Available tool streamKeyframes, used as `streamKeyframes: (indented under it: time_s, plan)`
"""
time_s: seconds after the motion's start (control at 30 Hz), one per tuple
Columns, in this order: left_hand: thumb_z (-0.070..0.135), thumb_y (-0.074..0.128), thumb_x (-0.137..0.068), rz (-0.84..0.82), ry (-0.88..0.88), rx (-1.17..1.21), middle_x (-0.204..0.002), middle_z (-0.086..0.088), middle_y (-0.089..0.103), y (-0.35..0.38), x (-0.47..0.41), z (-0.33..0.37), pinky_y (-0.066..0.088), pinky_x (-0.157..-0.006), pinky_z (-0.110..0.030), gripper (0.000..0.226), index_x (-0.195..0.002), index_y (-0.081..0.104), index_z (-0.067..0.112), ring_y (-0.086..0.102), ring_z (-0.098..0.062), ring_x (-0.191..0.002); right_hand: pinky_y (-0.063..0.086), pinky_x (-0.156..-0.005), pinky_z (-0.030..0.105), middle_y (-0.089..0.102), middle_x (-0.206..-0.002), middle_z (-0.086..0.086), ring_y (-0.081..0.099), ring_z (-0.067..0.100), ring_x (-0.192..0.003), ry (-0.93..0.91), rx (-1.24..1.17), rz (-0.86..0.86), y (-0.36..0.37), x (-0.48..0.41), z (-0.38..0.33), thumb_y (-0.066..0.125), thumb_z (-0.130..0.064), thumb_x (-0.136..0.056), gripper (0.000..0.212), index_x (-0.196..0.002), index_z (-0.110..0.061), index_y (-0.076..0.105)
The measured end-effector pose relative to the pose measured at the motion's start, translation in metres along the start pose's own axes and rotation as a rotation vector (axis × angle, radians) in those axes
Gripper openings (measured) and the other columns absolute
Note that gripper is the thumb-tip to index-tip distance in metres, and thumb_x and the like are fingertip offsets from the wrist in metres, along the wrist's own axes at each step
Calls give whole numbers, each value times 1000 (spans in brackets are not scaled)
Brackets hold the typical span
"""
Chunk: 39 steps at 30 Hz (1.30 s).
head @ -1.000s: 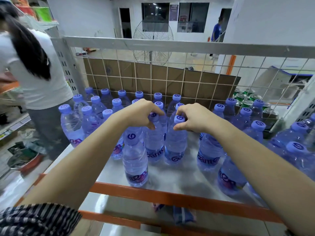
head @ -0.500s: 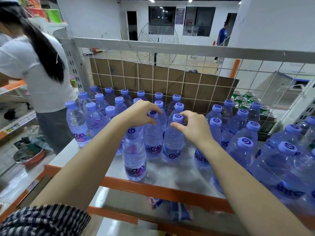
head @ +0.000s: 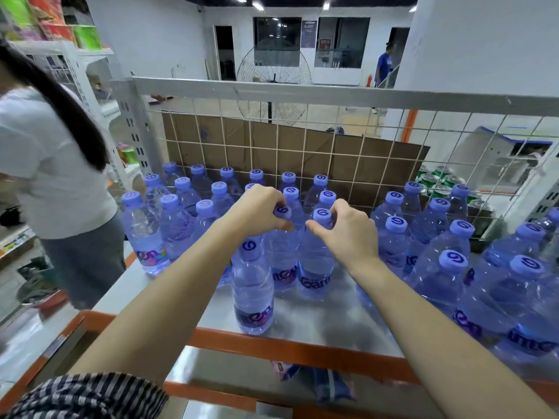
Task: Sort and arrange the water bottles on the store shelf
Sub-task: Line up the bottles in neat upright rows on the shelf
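One lone bottle (head: 252, 294) stands just behind the orange front rail (head: 272, 347), with bare steel shelf deck (head: 326, 325) open on either side of it. Far back from the rail a wire mesh back (head: 332, 152) closes the shelf, and cardboard (head: 378, 164) leans behind it. Bottles crowd into a left cluster (head: 178, 219) and a right cluster (head: 438, 267); the right one is cut off at the picture's edge near the rail. Labels read only in part. Two more bottles stand touching, one row behind the lone bottle. The left hand (head: 257, 211) curls over the left bottle (head: 282, 261), fingers pinching its cap. The right hand (head: 348, 234) pinches the right bottle (head: 314, 267) at the cap between thumb and fingers, and the thumb partly hides its neck.
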<state>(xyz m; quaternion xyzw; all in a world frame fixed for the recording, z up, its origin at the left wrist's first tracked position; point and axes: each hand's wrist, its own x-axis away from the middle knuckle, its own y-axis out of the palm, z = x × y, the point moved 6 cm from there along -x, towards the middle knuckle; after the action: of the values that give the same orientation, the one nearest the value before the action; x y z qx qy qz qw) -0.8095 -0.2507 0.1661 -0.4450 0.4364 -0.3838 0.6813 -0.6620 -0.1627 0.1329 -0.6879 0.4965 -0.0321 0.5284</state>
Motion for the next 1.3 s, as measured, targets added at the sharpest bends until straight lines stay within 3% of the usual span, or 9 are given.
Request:
streamKeyframes:
  time_s: [0.2, 0.33, 0.47, 0.67, 0.77, 0.93, 1.07, 1.2, 1.3]
  plan:
    - [45, 78, -72, 6, 22, 5, -72, -10, 62, 0, -2, -1, 33, -58, -31, 43, -84, 66, 5, 51, -23, -67, 43, -71, 37, 68, -94, 6, 62, 32, -92, -130, 47, -121, -3, 0, -3, 63, -58, -82, 51, -109, -16, 54]
    - [49, 76, -74, 31, 26, -25, -63, -9, 55, 0, -2, 0, 28, -54, -32, 50, -73, 60, 1, 45, -22, -60, 37, -64, 34, 64, -81, 5, 61, 31, -87, -107, 35, -164, -6, -7, 1, 70, -57, -77, 48, -90, -12, 61]
    - [52, 74, -75, 15, 49, -65, -64, -11, 57, 2, -2, 2, 39, -62, -37, 54, -75, 61, 0, 45, -23, -60, 30, -62, 33, 58, -76, 2, 60, 31, -82, -57, 71, -74, -7, -3, 3, 68, -61, -76, 50, -79, -15, 50]
    - [58, 70, -76, -55, 73, -163, -60, -6, 46, 1, -3, 7, 32, -54, -33, 56, -68, 51, 6, 45, -24, -60, 42, -64, 36, 59, -82, 2, 59, 28, -81, -68, 131, -174, -1, -4, 3, 59, -69, -78, 55, -83, -15, 49]
    - [60, 62, -82, 49, 50, -240, -68, -1, 51, -10, -2, 22, 32, -56, -31, 48, -82, 61, 12, 53, -26, -70, 47, -69, 37, 64, -81, 3, 61, 27, -81, -109, 26, -248, -19, -5, 7, 59, -60, -84, 46, -89, -14, 61]
    - [53, 55, -90, 263, 118, -198, -98, 2, 69, -33, -20, 79, 33, -67, -29, 31, -102, 68, 27, 62, -28, -96, 48, -74, 29, 70, -82, 1, 62, 16, -75, -174, -97, -110, -95, -25, 31, 65, -29, -90, 18, -100, -16, 71]
    - [43, 57, -90, 175, 197, -70, -98, 7, 69, -12, -59, 126, 40, -71, -31, 23, -104, 68, 29, 61, -24, -97, 47, -76, 30, 71, -89, 4, 64, 23, -87, -90, 97, -155, -118, -63, 95, 63, -23, -88, 14, -97, -18, 72]
    - [40, 60, -89, -28, 197, -40, -105, -2, 67, 37, -103, 166, 39, -72, -31, 29, -111, 65, 21, 60, -29, -101, 44, -87, 32, 65, -123, 7, 58, 28, -114, -115, 391, -363, -98, -99, 145, 59, -30, -90, 35, -124, -22, 63]
    - [36, 65, -87, -94, 160, -65, -104, -12, 66, 67, -129, 172, 42, -70, -35, 28, -104, 64, 14, 61, -35, -99, 46, -98, 40, 59, -134, 8, 54, 29, -121, -155, 378, -424, -85, -121, 157, 57, -32, -91, 44, -134, -22, 54]
